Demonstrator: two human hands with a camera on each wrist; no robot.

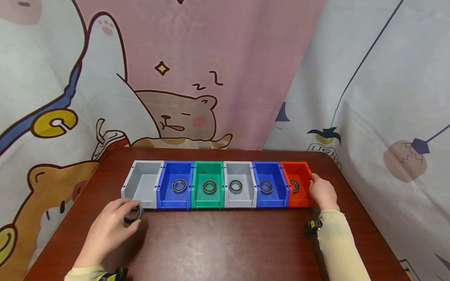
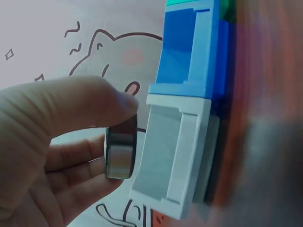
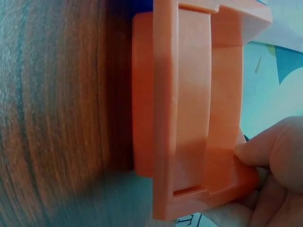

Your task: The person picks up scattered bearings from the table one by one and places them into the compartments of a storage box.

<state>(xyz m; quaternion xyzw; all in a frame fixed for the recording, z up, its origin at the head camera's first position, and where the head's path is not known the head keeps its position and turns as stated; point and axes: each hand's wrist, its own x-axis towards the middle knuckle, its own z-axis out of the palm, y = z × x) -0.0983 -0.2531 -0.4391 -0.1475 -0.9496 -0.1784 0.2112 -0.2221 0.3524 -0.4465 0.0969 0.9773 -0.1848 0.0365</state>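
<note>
My left hand (image 1: 110,229) pinches a metal ball bearing (image 2: 120,153) between thumb and fingers. It is in front of the leftmost grey bin (image 1: 145,189), which has no bearing in it. At the other end of the row, my right hand (image 1: 323,192) grips the right side wall of the red bin (image 3: 194,94), thumb on the inner side. A bearing (image 1: 298,184) lies in that red bin, partly covered by its left wall in the head view. Some of the right hand's fingers are hidden behind the wall.
Between the end bins stand a blue bin (image 1: 175,203), a green bin (image 1: 208,203), a second grey bin (image 1: 240,203) and another blue bin (image 1: 272,203), side by side, each with one bearing. They rest on a brown wooden table (image 1: 225,242). Printed cloth (image 1: 246,78) hangs behind.
</note>
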